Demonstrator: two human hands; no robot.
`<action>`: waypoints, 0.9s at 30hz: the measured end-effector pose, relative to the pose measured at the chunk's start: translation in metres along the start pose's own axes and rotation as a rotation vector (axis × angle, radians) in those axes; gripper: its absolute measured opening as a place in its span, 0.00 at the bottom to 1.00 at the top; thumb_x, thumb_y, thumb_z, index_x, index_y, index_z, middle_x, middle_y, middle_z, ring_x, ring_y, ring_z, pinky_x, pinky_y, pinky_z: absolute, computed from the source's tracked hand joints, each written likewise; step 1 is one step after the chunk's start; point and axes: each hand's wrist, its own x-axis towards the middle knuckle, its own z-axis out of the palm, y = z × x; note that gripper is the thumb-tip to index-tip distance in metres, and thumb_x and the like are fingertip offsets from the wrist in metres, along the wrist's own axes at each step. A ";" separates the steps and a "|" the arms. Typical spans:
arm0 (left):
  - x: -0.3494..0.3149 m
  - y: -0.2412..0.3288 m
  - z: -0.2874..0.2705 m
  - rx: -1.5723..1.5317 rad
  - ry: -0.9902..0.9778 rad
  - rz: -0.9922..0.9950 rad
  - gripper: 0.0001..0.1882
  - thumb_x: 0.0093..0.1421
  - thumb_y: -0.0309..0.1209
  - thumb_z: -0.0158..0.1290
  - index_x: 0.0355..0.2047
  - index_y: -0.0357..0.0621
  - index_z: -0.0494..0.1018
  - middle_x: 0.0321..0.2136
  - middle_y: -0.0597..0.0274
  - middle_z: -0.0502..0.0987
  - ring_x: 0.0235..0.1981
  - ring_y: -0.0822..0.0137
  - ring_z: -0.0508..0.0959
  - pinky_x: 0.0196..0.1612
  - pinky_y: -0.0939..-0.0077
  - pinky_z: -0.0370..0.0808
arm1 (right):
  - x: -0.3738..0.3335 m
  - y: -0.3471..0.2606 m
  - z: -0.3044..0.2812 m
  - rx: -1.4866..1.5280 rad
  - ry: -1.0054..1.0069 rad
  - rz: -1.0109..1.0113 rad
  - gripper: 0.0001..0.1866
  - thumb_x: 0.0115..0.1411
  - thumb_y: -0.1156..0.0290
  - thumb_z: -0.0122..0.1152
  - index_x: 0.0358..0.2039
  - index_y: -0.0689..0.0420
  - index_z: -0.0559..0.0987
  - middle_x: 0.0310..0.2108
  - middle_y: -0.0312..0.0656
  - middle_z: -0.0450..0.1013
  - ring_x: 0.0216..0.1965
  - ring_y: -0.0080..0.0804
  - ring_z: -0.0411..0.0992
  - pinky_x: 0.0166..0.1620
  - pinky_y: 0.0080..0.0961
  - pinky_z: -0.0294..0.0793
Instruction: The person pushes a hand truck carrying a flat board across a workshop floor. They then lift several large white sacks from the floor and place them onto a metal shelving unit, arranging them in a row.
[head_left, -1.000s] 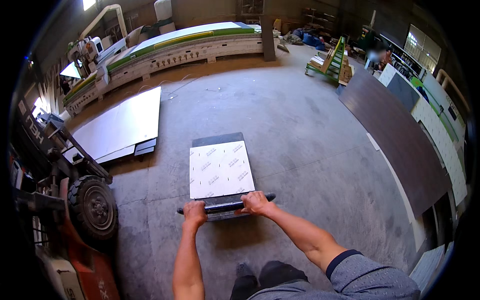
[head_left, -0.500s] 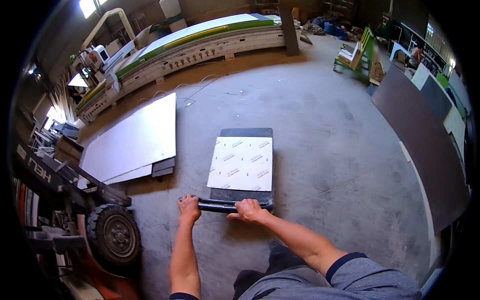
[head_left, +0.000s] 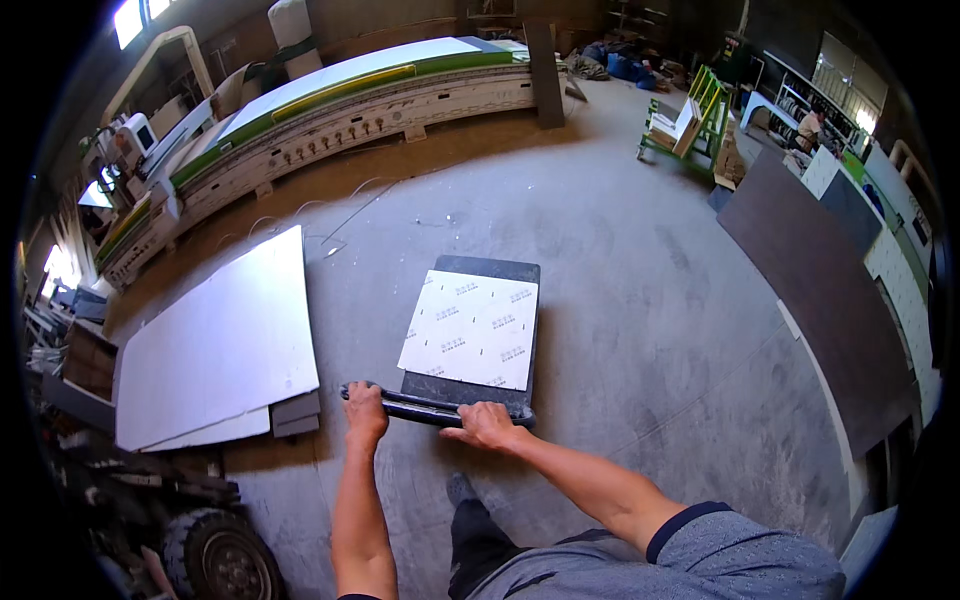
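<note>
Both my hands are closed round the black handle [head_left: 418, 407] of a dark platform cart [head_left: 490, 266]. My left hand [head_left: 365, 408] wraps the handle's left end. Right of its middle, my right hand [head_left: 486, 426] grips it with the thumb side toward me. A white square panel [head_left: 472, 330] with grey print lies flat on the cart's deck, turned slightly against its edges. Some of the deck shows beyond the far, near and right sides of the panel. The cart's wheels are hidden beneath it.
At left lies a stack of large white boards [head_left: 220, 345], with a forklift wheel [head_left: 228, 558] nearer me. A long green-edged machine [head_left: 350, 110] spans the back. Far right stand a green rack cart [head_left: 700, 120] and leaning dark panels [head_left: 830, 300]. Debris dots the grey floor [head_left: 620, 270].
I have moved forward with the cart; the forklift wheel and board stack have slid lower and left in view. The cart has turned slightly. Both hands keep their hold.
</note>
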 end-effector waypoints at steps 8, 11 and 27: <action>0.221 -0.010 0.042 -0.063 -0.009 0.119 0.08 0.48 0.20 0.55 0.30 0.41 0.79 0.40 0.52 0.75 0.50 0.50 0.71 0.46 0.49 0.72 | 0.171 0.045 -0.071 -0.021 0.054 0.173 0.36 0.54 0.32 0.56 0.36 0.58 0.81 0.36 0.56 0.79 0.42 0.55 0.77 0.48 0.47 0.75; 0.290 0.003 0.045 -0.108 -0.033 0.150 0.07 0.49 0.20 0.54 0.29 0.40 0.78 0.40 0.51 0.75 0.50 0.48 0.71 0.45 0.47 0.72 | 0.224 0.074 -0.101 0.004 0.050 0.217 0.37 0.54 0.31 0.56 0.36 0.58 0.81 0.35 0.57 0.79 0.42 0.56 0.77 0.48 0.46 0.75; 0.670 0.071 0.077 -0.114 0.031 0.407 0.07 0.49 0.20 0.50 0.27 0.43 0.76 0.36 0.53 0.75 0.46 0.47 0.71 0.42 0.45 0.71 | 0.490 0.224 -0.247 0.041 0.197 0.276 0.32 0.58 0.38 0.57 0.34 0.60 0.78 0.34 0.56 0.78 0.42 0.53 0.77 0.47 0.46 0.74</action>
